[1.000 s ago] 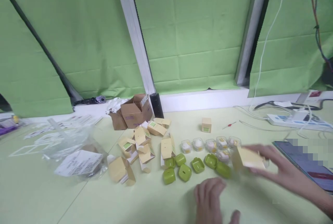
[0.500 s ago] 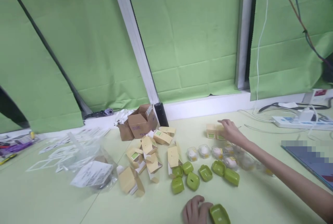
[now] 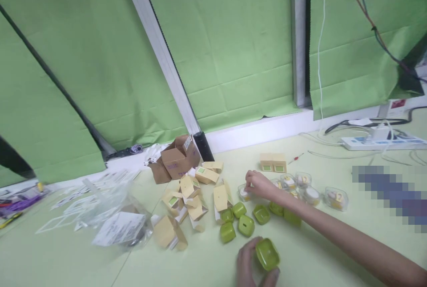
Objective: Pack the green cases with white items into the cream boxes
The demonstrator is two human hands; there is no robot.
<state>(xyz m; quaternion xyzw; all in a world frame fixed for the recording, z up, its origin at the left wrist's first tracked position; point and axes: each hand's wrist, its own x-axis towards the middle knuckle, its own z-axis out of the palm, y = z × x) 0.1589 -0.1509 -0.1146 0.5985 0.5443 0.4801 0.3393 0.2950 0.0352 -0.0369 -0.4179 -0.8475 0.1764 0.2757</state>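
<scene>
My left hand is at the bottom, its thumb and fingers around a small green plastic tub with its hollow side facing up. My right hand reaches across from the right, fingers pinched on the leftmost small clear container, which has something white inside. More clear containers with white and yellow contents stand under and beside my right forearm. Between my hands lie several green tubs and lids, some partly hidden by that forearm. Two small closed cartons stand side by side behind.
Opened cream cartons lie left of the green pieces. Behind them are a brown cardboard box and a black cylinder. A clear plastic bag lies left. A power strip with cables is at the back right.
My right hand has left the two closed cartons and moved left and nearer to the leftmost clear container. My left hand has taken hold of the green tub beside it. The view has shifted slightly.
</scene>
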